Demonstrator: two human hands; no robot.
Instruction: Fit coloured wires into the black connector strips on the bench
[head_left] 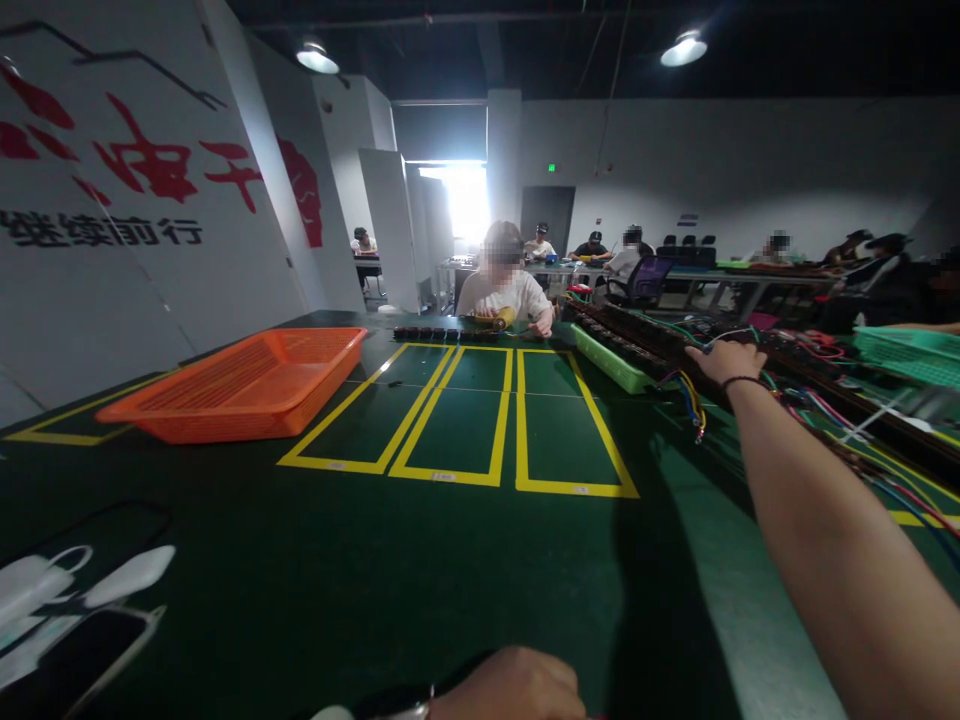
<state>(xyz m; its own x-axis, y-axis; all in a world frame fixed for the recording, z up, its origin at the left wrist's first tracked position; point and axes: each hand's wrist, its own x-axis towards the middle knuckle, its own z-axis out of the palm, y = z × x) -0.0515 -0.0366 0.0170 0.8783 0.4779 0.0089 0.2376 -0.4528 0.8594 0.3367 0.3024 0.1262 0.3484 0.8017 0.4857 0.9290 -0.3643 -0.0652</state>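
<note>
My right hand [726, 360] is stretched far out to the right over a long dark strip of parts [637, 340], and a bundle of coloured wires [691, 400] hangs from under it; the fingers seem closed on the bundle. My left hand [510, 688] rests at the bottom edge of the view on the dark green table [420, 560], fingers curled; whether it holds anything is hidden. A watch or band shows at its wrist.
An orange plastic basket [247, 385] stands at the left. Yellow tape outlines [465, 410] mark boxes mid-table. A green tray [611, 362] lies beside the strip, a teal basket [911, 350] far right. White face masks [67, 590] lie near left. A seated person [504, 290] works opposite; others sit behind.
</note>
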